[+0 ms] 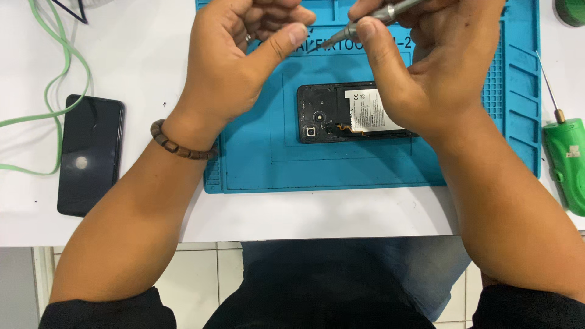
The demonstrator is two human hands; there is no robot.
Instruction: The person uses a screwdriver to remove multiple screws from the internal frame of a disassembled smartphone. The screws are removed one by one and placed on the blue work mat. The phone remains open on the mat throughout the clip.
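Hands raised over the far part of the blue work mat (244,164). We note the right hand (426,67) closed around a slim metal screwdriver (372,17), thumb and forefinger pinching the shaft near the front, the tip pointing left toward the other hand. We note the left hand (234,55) with fingers curled inward and the thumb stretched out to the right, its end just beside the screwdriver tip; whether anything small sits between thumb and fingers we cannot tell. A ring shows on one left finger, and a bracelet of brown wooden beads (180,145) circles the left wrist.

Below the hands, an opened phone (332,113) lies flat on the mat with its back cover off: dark frame, camera module at the left end, a white-labelled battery (368,109) to the right, partly hidden by the right hand. Neither hand touches it.

On the white table (304,213), left of the mat, we see a second dark phone (90,155) lying screen up, with a pale green cable (61,79) looping past it. At the right edge lies a green powered screwdriver (567,161) with a thin bit pointing away from us.
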